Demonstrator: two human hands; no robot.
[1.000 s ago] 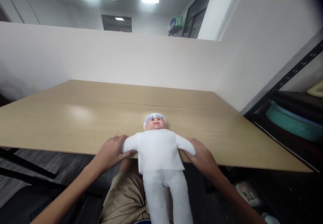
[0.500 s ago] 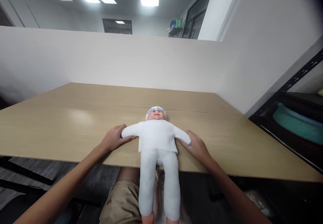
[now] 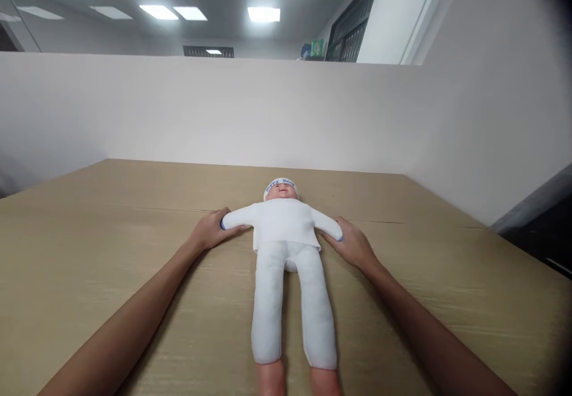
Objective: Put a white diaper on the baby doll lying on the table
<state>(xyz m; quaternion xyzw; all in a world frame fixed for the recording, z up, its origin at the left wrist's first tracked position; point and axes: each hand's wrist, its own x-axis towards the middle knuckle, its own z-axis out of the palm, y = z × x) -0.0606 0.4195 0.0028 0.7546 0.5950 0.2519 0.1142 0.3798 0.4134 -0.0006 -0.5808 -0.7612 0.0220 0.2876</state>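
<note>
Doll [image 3: 286, 247] farther onto table [image 3: 111, 253], between hands.

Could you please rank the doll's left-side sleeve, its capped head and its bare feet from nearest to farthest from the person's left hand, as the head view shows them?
From the left hand:
1. Left-side sleeve, gripped at its cuff.
2. Capped head, up and to the right.
3. Bare feet, far down at the frame's bottom edge.

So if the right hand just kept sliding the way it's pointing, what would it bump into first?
The right hand points up and left, its fingers already on the doll's arm. Going on, it would likely press into the doll's chest first, though depth is hard to judge.
</note>
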